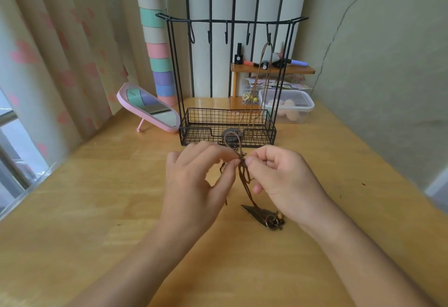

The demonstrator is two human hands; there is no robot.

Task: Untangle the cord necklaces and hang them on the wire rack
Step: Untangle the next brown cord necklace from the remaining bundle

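The left hand (194,180) and right hand (283,180) both pinch the tangled brown cord necklaces (245,180) with curled fingers (232,162) above the desk (97,209). The wire rack (201,134) bears a round label (234,139) too blurred to read.

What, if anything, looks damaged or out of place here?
A long crack runs down the right wall toward the table. Otherwise nothing stands out: the knotted cords pinched between left hand and right hand belong to the task, and one necklace hangs on the rack.
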